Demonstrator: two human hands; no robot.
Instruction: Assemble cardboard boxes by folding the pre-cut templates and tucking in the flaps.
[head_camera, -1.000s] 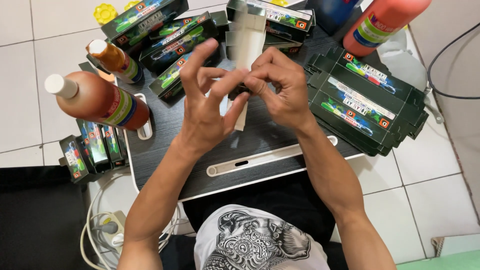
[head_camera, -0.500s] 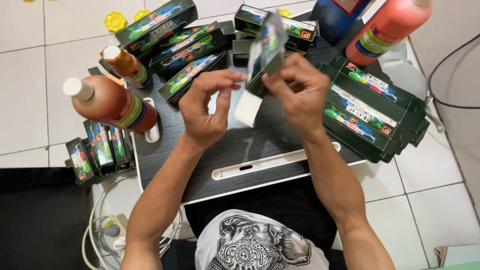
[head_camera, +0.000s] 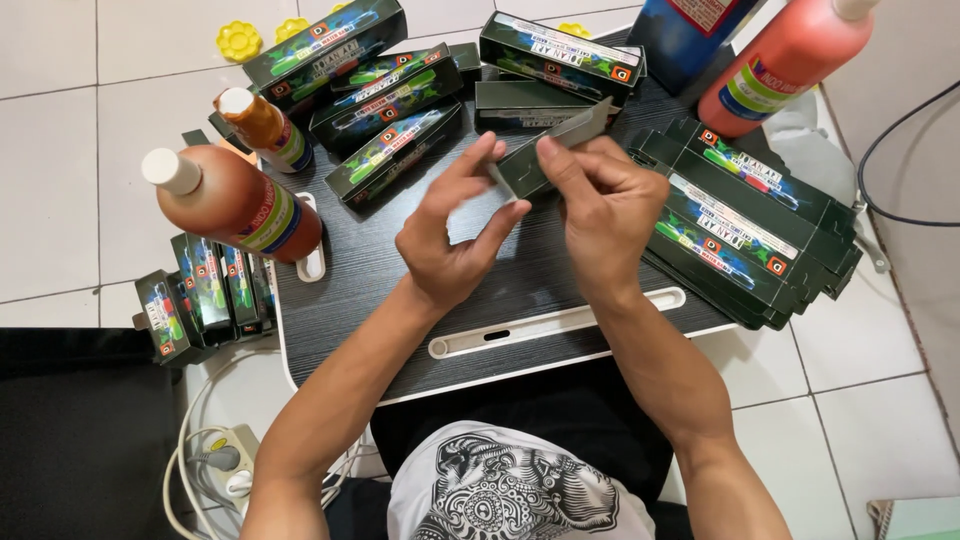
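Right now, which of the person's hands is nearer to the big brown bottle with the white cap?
The left hand. It is just to the right of the brown bottle, with bare tabletop between them. The right hand is farther right, beyond the left hand, pinching the small dark box.

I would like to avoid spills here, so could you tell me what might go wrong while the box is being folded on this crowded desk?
1. The brown bottle stands at the desk edge beside the left hand; an elbow swing might topple it.
2. The flat boxes overhang the right edge and could slide off.
3. Both hands pinch the box; the right hand may crease its thin flap.
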